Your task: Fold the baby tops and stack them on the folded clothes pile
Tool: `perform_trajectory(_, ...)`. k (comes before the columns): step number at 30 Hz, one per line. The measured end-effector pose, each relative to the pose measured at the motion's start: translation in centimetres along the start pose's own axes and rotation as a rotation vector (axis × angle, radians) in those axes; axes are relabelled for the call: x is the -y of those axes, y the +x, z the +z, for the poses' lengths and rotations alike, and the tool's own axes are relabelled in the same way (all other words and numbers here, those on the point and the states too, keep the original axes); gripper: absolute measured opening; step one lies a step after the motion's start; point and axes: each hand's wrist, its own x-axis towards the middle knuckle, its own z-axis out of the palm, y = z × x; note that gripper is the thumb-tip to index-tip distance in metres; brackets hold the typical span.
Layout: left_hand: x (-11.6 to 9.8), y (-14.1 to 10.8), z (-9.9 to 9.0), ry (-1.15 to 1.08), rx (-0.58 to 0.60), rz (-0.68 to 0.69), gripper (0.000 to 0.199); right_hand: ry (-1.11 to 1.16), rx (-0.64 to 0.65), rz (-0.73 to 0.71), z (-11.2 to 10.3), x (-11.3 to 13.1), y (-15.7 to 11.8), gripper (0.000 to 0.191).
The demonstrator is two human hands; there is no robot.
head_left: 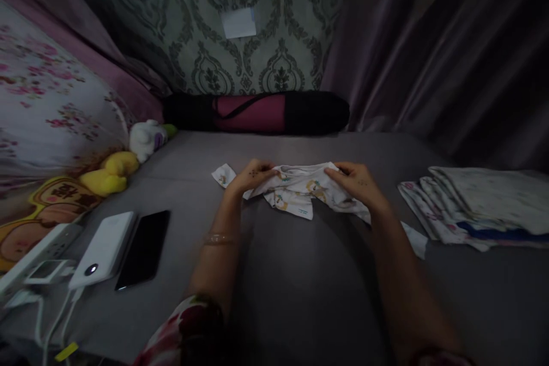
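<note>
A small white long-sleeved shirt [295,197] with a yellow-brown animal print is held up just above the grey surface. Near the left end of its neckline, my left hand [253,176] pinches the cloth between thumb and fingers. My right hand [355,180] grips the other shoulder side the same way. Between the hands the neck opening faces up, and the lower part sags toward me. One sleeve spreads out past my left hand; the other runs behind my right forearm, its white end showing beyond it.
Folded clothes [484,206] are stacked at the right. At left lie a black phone [144,249], a white power bank [103,249] with cables, a power strip [55,243] and plush toys [111,171]. A black and pink long bag [253,113] lies along the patterned wall.
</note>
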Motion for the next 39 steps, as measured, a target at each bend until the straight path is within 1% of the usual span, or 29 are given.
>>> perform_trajectory(3, -0.5, -0.8, -0.5, -0.017, -0.076, 0.002, 0.037, 0.002, 0.102, -0.104, -0.5, 0.2, -0.2, 0.037)
perform_trajectory(5, -1.2, -1.4, -0.9, -0.037, -0.148, 0.023, 0.038, -0.022, 0.156, -0.152, -0.7, 0.7, -0.3, 0.035)
perform_trajectory(8, -2.5, -2.0, -2.0, -0.059, -0.266, 0.087, 0.037, -0.064, 0.21, -0.169, -1.2, 2.2, -0.1, 0.036)
perform_trajectory(10, -3.6, -2.1, -2.9, -0.043, -0.297, 0.141, 0.037, -0.08, 0.221, -0.217, -1.9, 3.5, 0.3, 0.035)
perform_trajectory(12, -4.9, -2.2, -4.2, -0.001, -0.292, 0.195, 0.038, -0.131, 0.19, -0.272, -2.9, 5.0, 0.8, 0.034)
perform_trajectory(15, -7.4, -2.4, -6.7, 0.075, -0.264, 0.249, 0.039, -0.259, 0.118, -0.304, -5.1, 7.3, 1.7, 0.034)
perform_trajectory(18, -10.1, -2.6, -9.4, 0.157, -0.184, 0.277, 0.039, -0.361, 0.065, -0.365, -7.2, 9.7, 2.4, 0.033)
perform_trajectory(20, -12.0, -2.6, -10.9, 0.232, -0.153, 0.305, 0.039, -0.411, -0.024, -0.424, -8.1, 11.6, 2.5, 0.031)
perform_trajectory(21, -12.8, -2.5, -11.5, 0.279, -0.177, 0.325, 0.038, -0.429, -0.092, -0.454, -8.4, 12.6, 2.5, 0.031)
perform_trajectory(22, -13.6, -2.5, -12.0, 0.329, -0.236, 0.349, 0.037, -0.437, -0.163, -0.477, -8.6, 13.7, 2.3, 0.031)
perform_trajectory(23, -14.4, -2.5, -12.4, 0.376, -0.325, 0.379, 0.035, -0.431, -0.215, -0.489, -8.9, 14.7, 2.0, 0.032)
perform_trajectory(24, -15.0, -2.6, -12.7, 0.41, -0.423, 0.409, 0.034, -0.405, -0.225, -0.486, -9.2, 15.6, 1.6, 0.033)
perform_trajectory(25, -15.5, -2.8, -12.8, 0.424, -0.507, 0.436, 0.033, -0.363, -0.188, -0.468, -9.5, 16.3, 1.2, 0.035)
perform_trajectory(26, -15.8, -3.2, -13.0, 0.417, -0.551, 0.451, 0.033, -0.312, -0.116, -0.435, -9.9, 16.8, 0.9, 0.037)
perform_trajectory(27, -16.0, -3.6, -13.1, 0.395, -0.534, 0.453, 0.033, -0.262, -0.025, -0.394, -10.4, 17.1, 0.7, 0.039)
perform_trajectory(28, -16.0, -4.0, -13.1, 0.362, -0.472, 0.442, 0.034, -0.22, 0.061, -0.355, -10.9, 17.2, 0.6, 0.04)
perform_trajectory(29, -15.8, -4.4, -13.2, 0.325, -0.383, 0.421, 0.034, -0.193, 0.119, -0.325, -11.3, 17.0, 0.8, 0.041)
perform_trajectory(30, -15.6, -4.6, -13.2, 0.291, -0.298, 0.394, 0.034, -0.186, 0.146, -0.304, -11.6, 16.7, 1.0, 0.041)
perform_trajectory(31, -15.2, -4.7, -13.2, 0.266, -0.239, 0.367, 0.033, -0.196, 0.142, -0.295, -11.8, 16.4, 1.4, 0.04)
perform_trajectory(32, -14.8, -4.5, -13.1, 0.252, -0.217, 0.344, 0.032, -0.215, 0.123, -0.291, -11.9, 16.0, 1.7, 0.039)
perform_trajectory(34, -14.1, -3.9, -12.8, 0.226, -0.257, 0.316, 0.031, -0.251, 0.091, -0.294, -11.5, 15.4, 2.3, 0.037)
perform_trajectory(35, -13.9, -3.5, -12.5, 0.196, -0.284, 0.311, 0.031, -0.252, 0.096, -0.294, -11.1, 15.3, 2.3, 0.037)
perform_trajectory(37, -13.7, -3.0, -12.1, 0.086, -0.317, 0.323, 0.033, -0.194, 0.14, -0.299, -10.5, 15.2, 2.2, 0.037)
perform_trajectory(39, -13.7, -2.8, -12.0, -0.019, -0.313, 0.333, 0.035, -0.107, 0.158, -0.304, -10.3, 15.1, 2.0, 0.038)
